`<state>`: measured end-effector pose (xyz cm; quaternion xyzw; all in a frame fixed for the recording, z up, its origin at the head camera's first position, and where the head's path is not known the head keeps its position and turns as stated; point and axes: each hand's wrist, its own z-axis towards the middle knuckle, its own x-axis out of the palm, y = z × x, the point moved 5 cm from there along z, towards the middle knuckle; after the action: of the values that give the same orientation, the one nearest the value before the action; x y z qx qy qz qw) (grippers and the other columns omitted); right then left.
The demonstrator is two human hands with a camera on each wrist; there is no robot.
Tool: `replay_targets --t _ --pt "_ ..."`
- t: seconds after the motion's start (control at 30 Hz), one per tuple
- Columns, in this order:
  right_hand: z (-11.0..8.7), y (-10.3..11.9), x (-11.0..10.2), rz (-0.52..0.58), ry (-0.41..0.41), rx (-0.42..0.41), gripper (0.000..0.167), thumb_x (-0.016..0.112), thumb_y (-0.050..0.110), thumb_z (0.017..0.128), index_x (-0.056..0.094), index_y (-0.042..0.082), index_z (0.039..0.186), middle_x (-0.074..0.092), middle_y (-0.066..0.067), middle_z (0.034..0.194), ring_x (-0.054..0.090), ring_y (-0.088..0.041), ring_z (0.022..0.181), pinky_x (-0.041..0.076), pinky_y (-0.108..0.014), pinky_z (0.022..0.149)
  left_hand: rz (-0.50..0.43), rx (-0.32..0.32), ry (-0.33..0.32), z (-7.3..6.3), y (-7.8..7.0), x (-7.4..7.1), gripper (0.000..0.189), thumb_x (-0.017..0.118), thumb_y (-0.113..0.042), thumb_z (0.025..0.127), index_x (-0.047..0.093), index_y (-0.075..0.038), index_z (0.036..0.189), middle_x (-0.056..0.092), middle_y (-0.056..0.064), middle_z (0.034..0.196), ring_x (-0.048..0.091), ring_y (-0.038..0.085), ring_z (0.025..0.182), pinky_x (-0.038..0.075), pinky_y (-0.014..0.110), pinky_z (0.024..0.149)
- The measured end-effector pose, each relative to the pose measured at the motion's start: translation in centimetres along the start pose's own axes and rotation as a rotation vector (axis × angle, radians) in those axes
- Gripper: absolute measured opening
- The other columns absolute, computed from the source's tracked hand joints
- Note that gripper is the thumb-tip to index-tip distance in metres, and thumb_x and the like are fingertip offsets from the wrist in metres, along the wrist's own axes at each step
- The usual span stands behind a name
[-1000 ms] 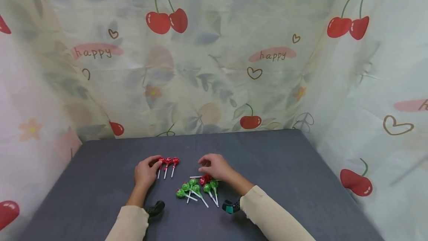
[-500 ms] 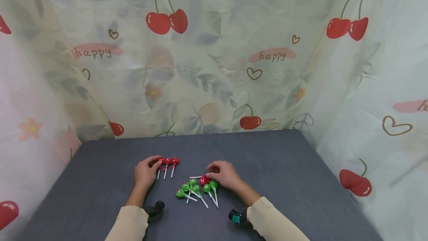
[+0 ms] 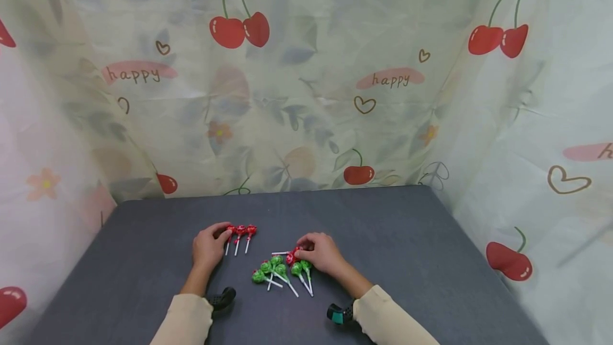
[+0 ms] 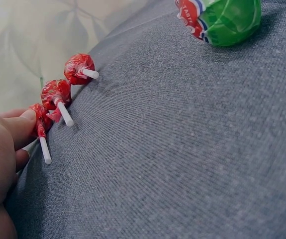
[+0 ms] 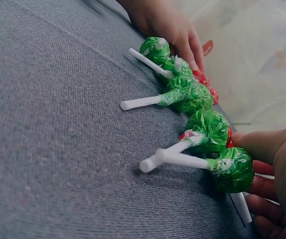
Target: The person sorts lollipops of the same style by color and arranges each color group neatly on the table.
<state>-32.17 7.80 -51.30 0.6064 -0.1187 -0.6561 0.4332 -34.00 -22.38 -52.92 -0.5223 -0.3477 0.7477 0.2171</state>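
Observation:
In the head view, three red-wrapped lollipops [image 3: 241, 230] lie in a row at the left centre, white sticks toward me. My left hand [image 3: 208, 249] pinches the head of the leftmost red lollipop [image 4: 42, 119] between thumb and fingers. Right of the row is a loose group of several green lollipops [image 3: 276, 261]. Behind these lie red lollipops [image 3: 290, 259], one with its stick pointing left. My right hand [image 3: 324, 254] has thumb and fingers around a red head there. In the right wrist view, green lollipops [image 5: 235, 170] mostly hide that grip.
A dark grey cloth-covered table [image 3: 407, 260] lies under everything. Patterned curtains [image 3: 297, 95] with cherry prints close off its back and sides. Black wrist devices [image 3: 340, 313] sit on both arms near the beige sleeves.
My right hand has moved slightly right and down onto the red lollipops behind the green ones, and its fingers have closed in. My left hand stays at the row.

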Motion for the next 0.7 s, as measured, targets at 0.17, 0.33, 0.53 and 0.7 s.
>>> replay_targets --t 0.17,0.33,0.53,0.7 --pt "-0.02 0.18 0.01 -0.017 -0.006 0.004 0.02 0.08 0.022 0.08 0.074 0.009 0.093 0.063 0.008 0.077 0.054 -0.006 0.069 0.043 -0.025 0.065 0.003 0.0 -0.002 0.05 0.05 0.01 0.026 0.067 -0.021 0.094 0.071 -0.01 0.117 0.069 0.013 0.109 0.06 0.03 0.099 0.043 0.049 0.086" --pt "0.12 0.19 0.03 -0.009 -0.002 0.028 0.019 0.081 0.02 0.078 0.074 0.009 0.092 0.061 0.007 0.077 0.053 -0.006 0.068 0.043 -0.024 0.063 0.002 0.007 -0.009 0.06 0.06 -0.04 0.026 0.066 -0.021 0.094 0.071 -0.01 0.118 0.069 0.013 0.109 0.06 0.03 0.099 0.042 0.049 0.087" --pt "0.17 0.14 0.07 -0.007 0.003 0.035 0.019 0.082 0.018 0.077 0.073 0.008 0.091 0.06 0.007 0.076 0.052 -0.006 0.068 0.043 -0.024 0.063 0.001 0.014 -0.007 0.12 0.03 -0.06 0.027 0.067 -0.021 0.094 0.071 -0.009 0.117 0.069 0.013 0.109 0.06 0.031 0.1 0.042 0.049 0.087" --pt "0.26 0.0 0.06 -0.001 0.011 0.054 0.017 0.081 0.019 0.079 0.073 0.01 0.091 0.062 0.008 0.076 0.054 -0.006 0.069 0.044 -0.024 0.063 -0.003 0.016 0.003 0.13 0.05 -0.07 0.027 0.066 -0.021 0.095 0.07 -0.009 0.118 0.068 0.014 0.11 0.06 0.03 0.101 0.042 0.049 0.088"
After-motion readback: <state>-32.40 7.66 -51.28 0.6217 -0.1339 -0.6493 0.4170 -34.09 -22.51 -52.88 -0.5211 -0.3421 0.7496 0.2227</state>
